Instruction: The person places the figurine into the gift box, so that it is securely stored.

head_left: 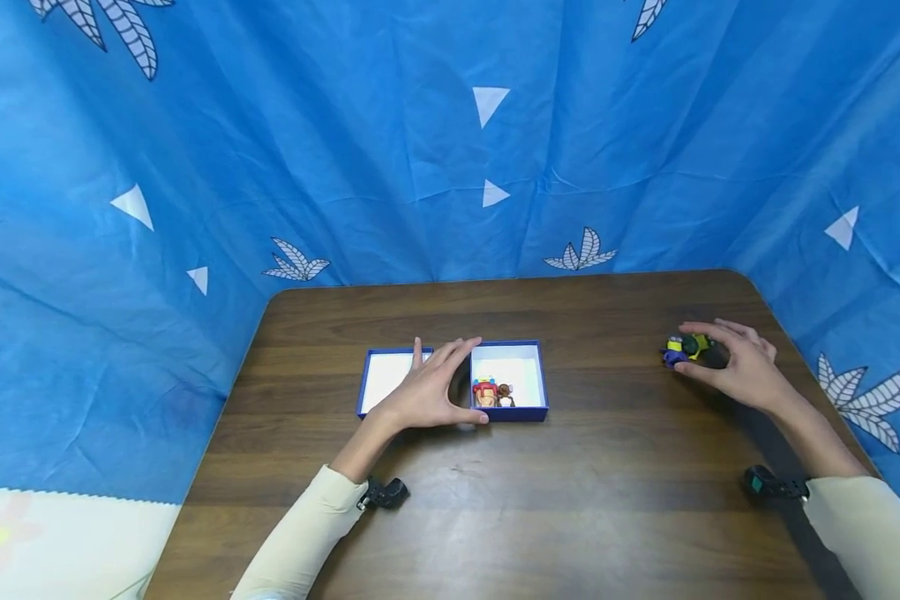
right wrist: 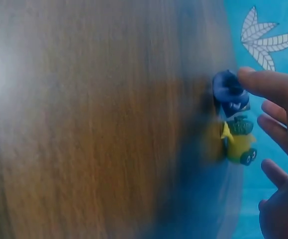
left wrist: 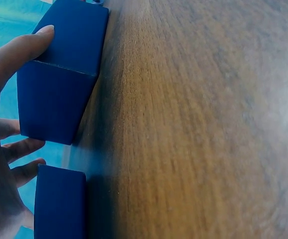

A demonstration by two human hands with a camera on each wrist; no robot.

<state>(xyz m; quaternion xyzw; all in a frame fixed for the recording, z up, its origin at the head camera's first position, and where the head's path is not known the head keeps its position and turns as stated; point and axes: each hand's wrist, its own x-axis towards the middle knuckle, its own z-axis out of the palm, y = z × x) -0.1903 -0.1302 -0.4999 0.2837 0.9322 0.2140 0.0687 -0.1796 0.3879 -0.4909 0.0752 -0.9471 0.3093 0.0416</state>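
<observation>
Head view: We are observing the left hand gripping the left end of a blue box, its thumb pressing the near wall and its fingers reaching to the far corner. Inside the box, just right of the left thumb, a red figure and a brown figure are sitting side by side. Behind and to the left of the left hand, a shallow blue-edged tray is lying with its white interior facing up. Well apart, the right hand is holding its thumb and fingers spread around a purple figure and a yellow-green figure. Both hands are working above a wooden table; beyond them, a blue curtain is hanging.

Left wrist view: We are seeing the left thumb lying flat against the box's outer wall. Other left fingers are showing beyond it, near the gap between box and tray.

Right wrist view: We are seeing the right fingers standing apart, not pinching. The purple figure is sitting just beside the uppermost fingertip; we cannot tell whether they are touching. The yellow-green figure is standing below the purple one, apart from the lower fingers.
</observation>
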